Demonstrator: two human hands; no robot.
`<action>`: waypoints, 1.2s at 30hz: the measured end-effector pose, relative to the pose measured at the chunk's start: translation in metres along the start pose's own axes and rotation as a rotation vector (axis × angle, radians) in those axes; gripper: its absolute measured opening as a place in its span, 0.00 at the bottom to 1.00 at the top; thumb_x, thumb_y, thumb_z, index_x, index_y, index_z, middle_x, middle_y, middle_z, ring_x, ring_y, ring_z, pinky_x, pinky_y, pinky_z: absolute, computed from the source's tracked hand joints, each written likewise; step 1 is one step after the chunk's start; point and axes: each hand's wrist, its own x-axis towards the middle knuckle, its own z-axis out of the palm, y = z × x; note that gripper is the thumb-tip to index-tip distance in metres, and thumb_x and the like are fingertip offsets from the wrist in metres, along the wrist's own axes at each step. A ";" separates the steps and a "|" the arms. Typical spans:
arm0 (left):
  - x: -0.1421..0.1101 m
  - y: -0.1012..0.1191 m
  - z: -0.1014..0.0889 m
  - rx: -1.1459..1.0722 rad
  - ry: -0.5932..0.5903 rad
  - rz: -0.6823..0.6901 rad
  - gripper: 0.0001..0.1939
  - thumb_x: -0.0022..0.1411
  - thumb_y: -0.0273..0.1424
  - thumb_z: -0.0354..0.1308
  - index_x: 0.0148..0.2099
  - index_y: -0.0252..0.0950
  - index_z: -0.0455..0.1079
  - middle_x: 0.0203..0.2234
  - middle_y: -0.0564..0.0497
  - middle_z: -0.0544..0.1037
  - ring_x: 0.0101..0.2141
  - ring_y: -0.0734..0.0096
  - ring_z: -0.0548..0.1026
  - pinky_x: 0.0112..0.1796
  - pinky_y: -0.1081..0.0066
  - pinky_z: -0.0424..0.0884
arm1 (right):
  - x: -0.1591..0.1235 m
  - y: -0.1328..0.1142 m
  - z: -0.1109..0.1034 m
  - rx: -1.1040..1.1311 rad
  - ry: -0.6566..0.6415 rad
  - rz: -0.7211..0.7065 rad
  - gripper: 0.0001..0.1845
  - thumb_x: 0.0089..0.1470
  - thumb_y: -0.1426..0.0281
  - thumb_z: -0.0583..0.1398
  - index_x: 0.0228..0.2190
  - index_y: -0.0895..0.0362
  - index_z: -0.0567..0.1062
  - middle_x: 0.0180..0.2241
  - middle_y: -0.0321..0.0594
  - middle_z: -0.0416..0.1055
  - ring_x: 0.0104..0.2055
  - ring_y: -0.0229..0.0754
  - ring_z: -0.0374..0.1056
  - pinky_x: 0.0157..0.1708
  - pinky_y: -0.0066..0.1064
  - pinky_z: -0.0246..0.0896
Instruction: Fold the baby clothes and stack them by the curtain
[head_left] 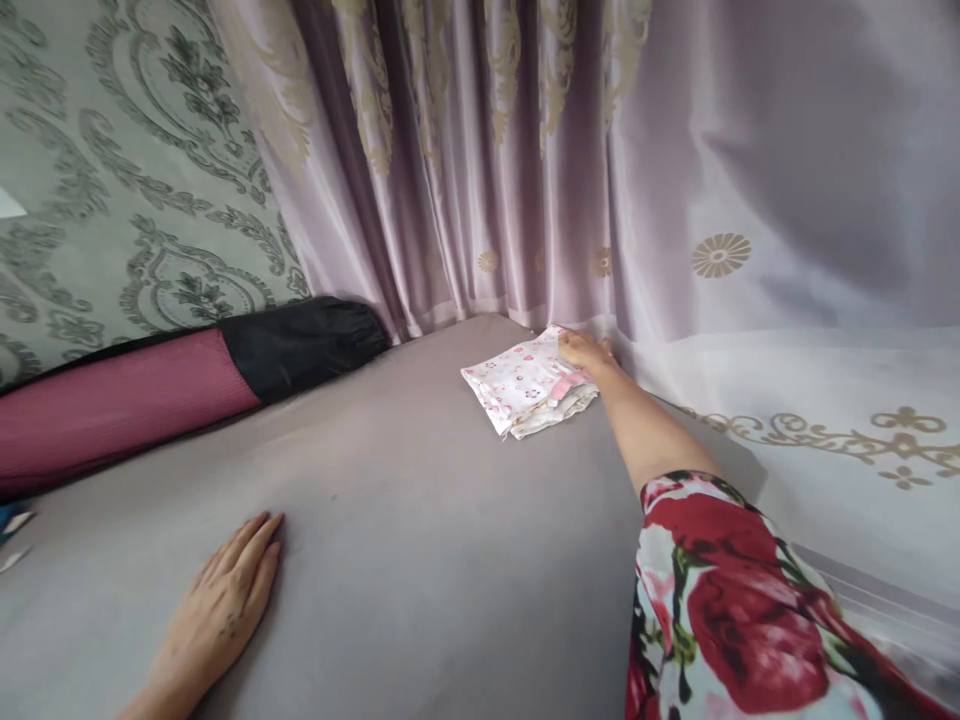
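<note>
My left hand lies flat, palm down, on the grey bed sheet near the front left, fingers stretched out and holding nothing. My right arm, in a red floral sleeve, reaches far across the bed. My right hand rests on the far right edge of a small folded stack of white cloth with a pink flower print. Its fingers press on the cloth's corner next to the curtain; whether they grip it is unclear.
A lilac curtain with gold motifs hangs behind the bed. A long bolster, maroon with a black end, lies along the patterned grey wall at the left. A white embroidered sheer curtain is at the right.
</note>
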 end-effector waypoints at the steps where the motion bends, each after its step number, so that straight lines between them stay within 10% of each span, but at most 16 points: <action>1: 0.000 0.002 0.000 0.007 0.002 -0.004 0.31 0.65 0.43 0.36 0.59 0.33 0.66 0.58 0.40 0.70 0.59 0.53 0.67 0.58 0.53 0.64 | 0.004 -0.005 -0.001 0.000 -0.003 -0.027 0.28 0.66 0.62 0.39 0.59 0.55 0.66 0.64 0.50 0.57 0.66 0.54 0.50 0.63 0.60 0.36; 16: -0.003 0.011 -0.005 0.061 0.008 -0.036 0.29 0.66 0.42 0.38 0.61 0.36 0.67 0.58 0.42 0.71 0.58 0.56 0.68 0.57 0.55 0.65 | 0.026 -0.022 0.009 -0.080 -0.088 -0.064 0.32 0.65 0.55 0.42 0.54 0.61 0.73 0.59 0.57 0.64 0.64 0.57 0.56 0.60 0.50 0.48; 28: 0.002 0.025 -0.014 0.084 -0.014 -0.038 0.29 0.68 0.39 0.35 0.60 0.31 0.66 0.58 0.39 0.70 0.58 0.55 0.67 0.56 0.56 0.65 | -0.084 -0.078 0.048 -0.095 0.039 -0.372 0.30 0.65 0.54 0.39 0.59 0.53 0.65 0.67 0.47 0.49 0.69 0.55 0.38 0.64 0.60 0.32; 36: 0.003 0.031 -0.015 0.062 0.028 -0.040 0.26 0.68 0.36 0.38 0.59 0.31 0.67 0.57 0.39 0.71 0.58 0.55 0.68 0.56 0.55 0.65 | -0.093 -0.082 0.049 -0.142 0.060 -0.331 0.28 0.65 0.57 0.41 0.59 0.53 0.64 0.67 0.45 0.49 0.70 0.52 0.38 0.64 0.58 0.32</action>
